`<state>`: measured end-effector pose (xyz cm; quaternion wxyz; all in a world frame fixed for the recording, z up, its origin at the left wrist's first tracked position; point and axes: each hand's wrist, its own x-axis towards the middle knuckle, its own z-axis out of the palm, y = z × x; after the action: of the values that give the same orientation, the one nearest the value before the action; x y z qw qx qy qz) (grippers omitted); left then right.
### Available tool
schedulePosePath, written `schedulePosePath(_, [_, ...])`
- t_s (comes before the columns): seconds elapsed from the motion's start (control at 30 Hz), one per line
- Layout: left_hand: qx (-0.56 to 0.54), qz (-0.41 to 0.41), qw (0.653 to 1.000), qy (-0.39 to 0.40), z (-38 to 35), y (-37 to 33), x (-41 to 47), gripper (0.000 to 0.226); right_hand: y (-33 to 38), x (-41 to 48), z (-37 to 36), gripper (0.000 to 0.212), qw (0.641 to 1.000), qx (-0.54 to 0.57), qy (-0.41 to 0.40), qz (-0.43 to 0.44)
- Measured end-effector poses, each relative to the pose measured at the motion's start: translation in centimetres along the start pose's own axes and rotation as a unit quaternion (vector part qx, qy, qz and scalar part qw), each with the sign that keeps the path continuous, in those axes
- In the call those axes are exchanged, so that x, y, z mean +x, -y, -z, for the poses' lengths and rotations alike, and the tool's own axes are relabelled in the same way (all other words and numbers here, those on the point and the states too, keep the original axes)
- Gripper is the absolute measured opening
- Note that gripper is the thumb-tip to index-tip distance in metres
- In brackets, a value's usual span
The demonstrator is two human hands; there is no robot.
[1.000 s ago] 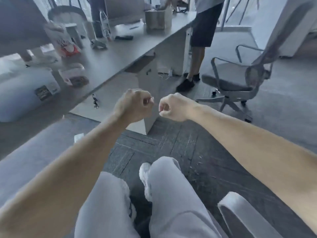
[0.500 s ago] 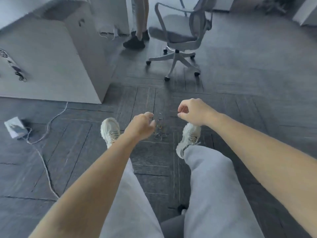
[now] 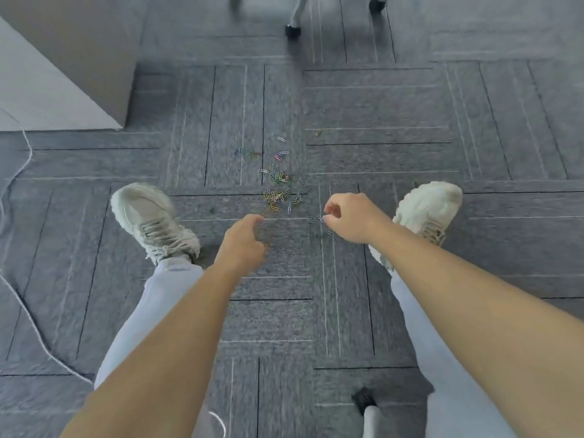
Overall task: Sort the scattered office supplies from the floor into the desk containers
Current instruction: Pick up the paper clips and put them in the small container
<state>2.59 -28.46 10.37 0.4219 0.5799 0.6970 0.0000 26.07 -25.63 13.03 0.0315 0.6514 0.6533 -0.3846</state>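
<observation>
Coloured paper clips: scattered on the grey carpet, thickest just ahead of and between both hands; a few strays lie just beside the right hand.
Left hand: apart from the right, fingers curled, blurred; I cannot tell whether it holds anything.
Right hand: thumb and forefinger hooked over the strays; grip unclear.
Risk: thin clips lie flat in the carpet pile, so a pinch may slip or flick them farther off.
</observation>
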Motion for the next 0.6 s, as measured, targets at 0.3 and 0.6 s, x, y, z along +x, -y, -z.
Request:
schedulePosePath(0.3, [0.025, 0.082, 0.996, 0.040, -7.4, 5.0, 15.5, 0.062, -6.6, 15.7, -9.0, 0.024, 0.991, -0.026, 0.072, -0.113])
schedulePosePath(0.6, [0.020, 0.099, 0.994, -0.036, -13.1, 6.6, 21.3, 0.053, -9.6, 20.6, -17.6, 0.065, 0.912, 0.148, -0.001, -0.382])
